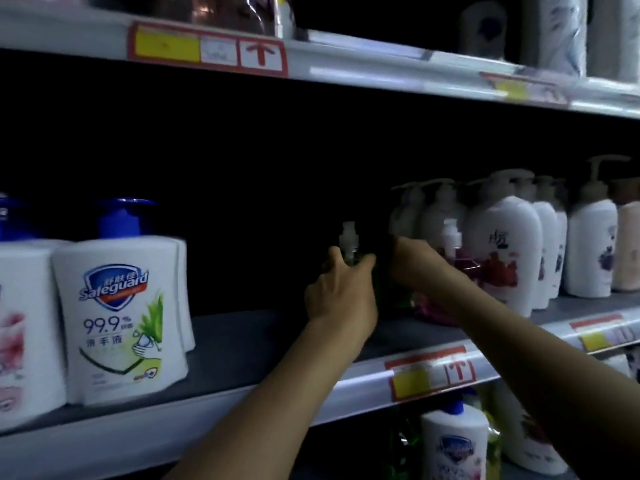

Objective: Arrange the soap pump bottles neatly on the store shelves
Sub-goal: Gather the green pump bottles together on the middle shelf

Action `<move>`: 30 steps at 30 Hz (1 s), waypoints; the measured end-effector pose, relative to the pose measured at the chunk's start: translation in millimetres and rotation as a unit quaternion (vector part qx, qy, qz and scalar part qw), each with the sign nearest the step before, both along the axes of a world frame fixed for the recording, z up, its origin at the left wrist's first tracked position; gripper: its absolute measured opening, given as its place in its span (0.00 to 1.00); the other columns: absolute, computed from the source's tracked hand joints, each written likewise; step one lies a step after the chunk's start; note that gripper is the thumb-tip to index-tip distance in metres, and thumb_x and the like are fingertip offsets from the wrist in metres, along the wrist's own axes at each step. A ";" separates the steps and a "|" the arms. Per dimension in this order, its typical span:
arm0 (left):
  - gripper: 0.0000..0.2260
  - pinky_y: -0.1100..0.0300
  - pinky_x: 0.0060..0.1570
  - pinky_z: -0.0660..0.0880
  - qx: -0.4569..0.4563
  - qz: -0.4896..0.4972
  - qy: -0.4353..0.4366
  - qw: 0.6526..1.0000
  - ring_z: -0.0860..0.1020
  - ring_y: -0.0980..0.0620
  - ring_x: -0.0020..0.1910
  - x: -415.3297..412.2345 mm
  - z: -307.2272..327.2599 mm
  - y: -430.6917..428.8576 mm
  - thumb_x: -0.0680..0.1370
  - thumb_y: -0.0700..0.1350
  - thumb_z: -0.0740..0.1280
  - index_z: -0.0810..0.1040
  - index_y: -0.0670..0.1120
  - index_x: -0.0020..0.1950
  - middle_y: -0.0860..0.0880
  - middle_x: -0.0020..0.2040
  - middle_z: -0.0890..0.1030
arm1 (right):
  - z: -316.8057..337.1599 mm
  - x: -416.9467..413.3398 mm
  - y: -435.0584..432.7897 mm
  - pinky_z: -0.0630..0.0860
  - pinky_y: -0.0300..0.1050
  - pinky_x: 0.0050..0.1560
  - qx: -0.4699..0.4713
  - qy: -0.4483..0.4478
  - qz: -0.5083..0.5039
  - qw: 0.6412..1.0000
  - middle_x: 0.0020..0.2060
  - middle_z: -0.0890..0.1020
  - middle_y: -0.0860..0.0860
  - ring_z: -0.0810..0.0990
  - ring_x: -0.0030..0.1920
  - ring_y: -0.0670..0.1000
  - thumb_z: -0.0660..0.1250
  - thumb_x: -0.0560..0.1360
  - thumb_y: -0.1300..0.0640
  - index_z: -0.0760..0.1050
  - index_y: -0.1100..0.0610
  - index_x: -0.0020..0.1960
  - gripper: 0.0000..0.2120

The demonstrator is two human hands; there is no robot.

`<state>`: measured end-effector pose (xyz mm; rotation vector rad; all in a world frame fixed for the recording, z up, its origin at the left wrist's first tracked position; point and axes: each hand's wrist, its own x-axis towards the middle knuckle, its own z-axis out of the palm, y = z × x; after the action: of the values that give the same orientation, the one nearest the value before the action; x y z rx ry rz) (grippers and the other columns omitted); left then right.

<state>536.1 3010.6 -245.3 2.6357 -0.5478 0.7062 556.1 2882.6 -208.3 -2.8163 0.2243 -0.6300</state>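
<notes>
My left hand (341,292) grips a clear green pump bottle (349,242) just below its white pump, holding it upright over the dark middle of the shelf (249,344). My right hand (415,268) reaches deeper in, beside a clear red pump bottle (452,247); its fingers are hidden in the dark and I cannot tell whether they hold the bottle. White Safeguard bottles with blue pumps (121,313) stand at the left. A row of white pump bottles (502,244) fills the right.
The shelf above (346,60) carries other packs and a red and yellow price tag (207,50). More price tags (429,374) sit on the front rail. Further soap bottles (453,441) stand on the shelf below.
</notes>
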 end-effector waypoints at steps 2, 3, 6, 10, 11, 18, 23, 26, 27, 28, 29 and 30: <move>0.25 0.45 0.54 0.74 -0.007 0.003 0.003 1.000 0.73 0.36 0.58 4.9 -4.5 8.0 0.79 0.42 0.62 0.60 0.61 0.72 0.43 0.71 0.59 | 3.4 6.1 0.4 0.73 0.52 0.58 -0.005 0.013 -0.022 1.000 0.59 0.78 0.61 0.77 0.60 0.61 0.60 0.78 0.59 0.74 0.62 0.62 0.15; 0.25 0.45 0.55 0.74 -0.011 0.003 0.009 1.000 0.73 0.36 0.59 7.5 -5.2 13.1 0.79 0.42 0.61 0.60 0.61 0.73 0.43 0.71 0.59 | 4.5 7.6 -0.3 0.72 0.51 0.58 -0.011 0.019 -0.028 0.999 0.59 0.78 0.61 0.76 0.61 0.61 0.60 0.78 0.60 0.74 0.62 0.62 0.14; 0.26 0.46 0.57 0.73 -0.007 0.013 0.022 1.000 0.72 0.36 0.60 13.1 -1.0 29.8 0.79 0.41 0.61 0.60 0.61 0.73 0.44 0.70 0.61 | 5.8 5.7 -1.5 0.73 0.51 0.57 -0.047 0.022 -0.026 0.998 0.59 0.78 0.61 0.77 0.60 0.61 0.60 0.78 0.60 0.74 0.62 0.62 0.15; 0.26 0.50 0.58 0.73 -0.022 -0.015 0.070 0.997 0.71 0.39 0.63 14.3 2.1 41.0 0.79 0.42 0.60 0.59 0.62 0.74 0.45 0.71 0.59 | 4.0 -10.9 -2.2 0.76 0.48 0.48 -0.082 0.006 0.064 0.995 0.59 0.79 0.58 0.80 0.56 0.61 0.62 0.78 0.54 0.70 0.50 0.68 0.19; 0.28 0.53 0.58 0.73 -0.034 -0.030 0.084 0.995 0.70 0.41 0.64 13.1 1.5 42.9 0.79 0.41 0.61 0.58 0.62 0.74 0.45 0.72 0.59 | 3.1 -18.0 -0.9 0.77 0.47 0.45 -0.072 0.000 0.086 0.994 0.59 0.79 0.57 0.80 0.54 0.60 0.63 0.78 0.51 0.70 0.46 0.68 0.19; 0.23 0.52 0.57 0.76 -0.137 -0.117 0.052 0.982 0.76 0.50 0.59 -36.8 -1.6 61.1 0.76 0.51 0.70 0.67 0.57 0.68 0.51 0.62 0.76 | -12.4 -75.7 9.5 0.79 0.43 0.45 0.029 -0.163 0.266 0.950 0.52 0.78 0.54 0.81 0.48 0.52 0.67 0.75 0.48 0.60 0.41 0.69 0.26; 0.26 0.48 0.60 0.73 -0.136 -0.125 0.097 0.978 0.73 0.46 0.63 -68.2 -0.5 83.1 0.79 0.52 0.66 0.58 0.57 0.74 0.48 0.67 0.71 | -29.4 -100.3 12.2 0.81 0.45 0.50 0.243 -0.008 0.322 0.915 0.56 0.80 0.48 0.83 0.53 0.46 0.78 0.58 0.42 0.58 0.39 0.69 0.45; 0.26 0.51 0.59 0.71 -0.153 -0.129 0.121 0.972 0.72 0.44 0.63 -80.8 -5.5 89.8 0.80 0.49 0.64 0.57 0.56 0.75 0.45 0.66 0.70 | -45.3 -98.5 26.4 0.81 0.56 0.54 0.253 -0.028 0.320 0.913 0.53 0.83 0.49 0.84 0.52 0.48 0.79 0.52 0.35 0.61 0.37 0.68 0.49; 0.26 0.51 0.59 0.72 -0.175 -0.122 0.110 0.971 0.73 0.43 0.61 -84.0 -7.9 91.4 0.80 0.48 0.64 0.58 0.57 0.75 0.44 0.65 0.70 | -48.7 -97.4 32.3 0.81 0.57 0.53 0.255 -0.058 0.321 0.910 0.51 0.83 0.49 0.84 0.51 0.48 0.79 0.52 0.36 0.63 0.37 0.67 0.47; 0.26 0.51 0.58 0.72 -0.198 -0.111 0.084 0.970 0.73 0.43 0.60 -84.8 -11.1 93.4 0.79 0.48 0.65 0.59 0.58 0.74 0.43 0.63 0.71 | -50.0 -99.2 40.5 0.81 0.57 0.51 0.248 -0.084 0.322 0.910 0.49 0.83 0.49 0.84 0.49 0.47 0.79 0.52 0.38 0.65 0.37 0.66 0.45; 0.26 0.52 0.58 0.73 -0.221 -0.099 0.049 0.969 0.74 0.43 0.59 -85.8 -14.3 96.5 0.79 0.47 0.66 0.60 0.58 0.74 0.43 0.62 0.72 | -50.0 -101.8 49.6 0.82 0.56 0.51 0.248 -0.113 0.323 0.907 0.48 0.83 0.48 0.85 0.48 0.46 0.78 0.52 0.40 0.66 0.37 0.65 0.43; 0.27 0.54 0.57 0.74 -0.251 -0.094 0.016 0.963 0.75 0.45 0.58 -86.6 -17.7 100.7 0.78 0.46 0.68 0.62 0.59 0.73 0.43 0.60 0.74 | -50.1 -105.2 57.5 0.82 0.55 0.51 0.247 -0.141 0.319 0.904 0.48 0.83 0.47 0.84 0.47 0.44 0.78 0.53 0.42 0.67 0.37 0.64 0.42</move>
<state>449.4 3111.3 -262.9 2.0912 -0.5204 0.6421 450.8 2940.1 -258.4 -2.0880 -0.5054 -0.6810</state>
